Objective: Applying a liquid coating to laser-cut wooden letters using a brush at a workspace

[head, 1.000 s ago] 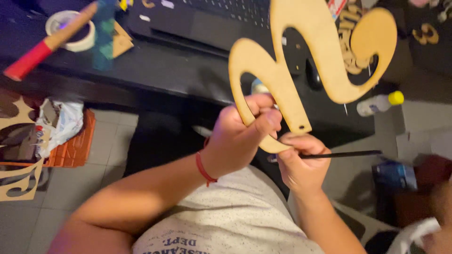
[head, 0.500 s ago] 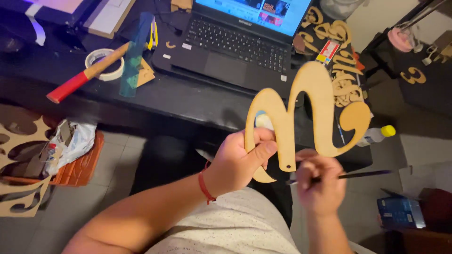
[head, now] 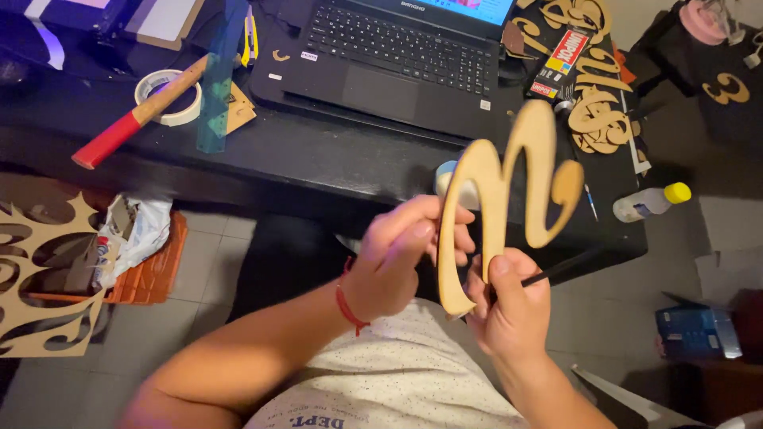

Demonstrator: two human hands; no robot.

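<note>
Presently we record a curved wooden letter cutout [head: 497, 199], pale tan, held upright near the centre of the frame, just in front of the black desk [head: 318, 159]. Our left hand [head: 397, 262] is closed on the cutout's left leg, thumb and fingers pinching its lower portion from the left side; a red cord sits at that wrist. Our right hand [head: 509, 306] lies just below and to the right of the cutout, its thumb pressed against the lower edge of the same leg, while its fingers are curled tight round a thin dark brush [head: 560, 270] whose handle runs out toward the right of the frame. The brush tip is hidden behind the hand and the cutout, so we cannot tell whether it touches the wood. Both hands thus meet at the bottom of the piece, the upper loops standing free above them. On the desk, at upper centre, sits an open laptop [head: 397, 63]; at upper left lie a roll of tape [head: 168, 97] and a red-handled hammer [head: 135, 119]. At right of the desk edge a small bottle with a yellow cap [head: 652, 202] lies on its side.
</note>
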